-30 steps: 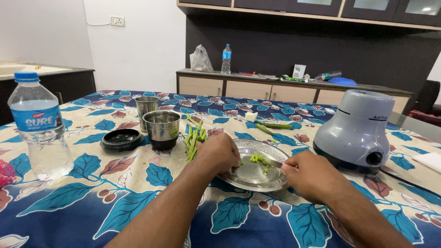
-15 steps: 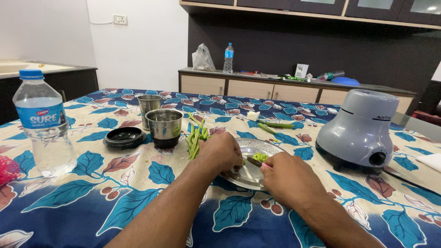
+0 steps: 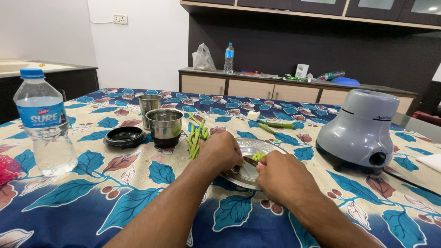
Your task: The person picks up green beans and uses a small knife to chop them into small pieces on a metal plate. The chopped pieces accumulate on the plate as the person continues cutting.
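A round steel plate (image 3: 271, 148) lies on the flowered tablecloth, with chopped green pieces (image 3: 258, 156) in a small heap on it. My right hand (image 3: 281, 178) is closed around a knife (image 3: 250, 160) whose blade points left over the plate, next to the heap. My left hand (image 3: 220, 151) rests curled at the plate's left rim, touching the blade's tip; what it holds is hidden. A bunch of whole green beans (image 3: 195, 137) lies just beyond my left hand.
Two steel cups (image 3: 164, 126) and a black lid (image 3: 123, 136) stand left of the beans. A water bottle (image 3: 44, 124) is at far left. A grey mixer base (image 3: 361, 130) sits right of the plate. Loose green chillies (image 3: 274, 125) lie behind it.
My right hand has moved left with the knife, pushing the chopped pieces toward my left hand. The left hand has stayed in place.
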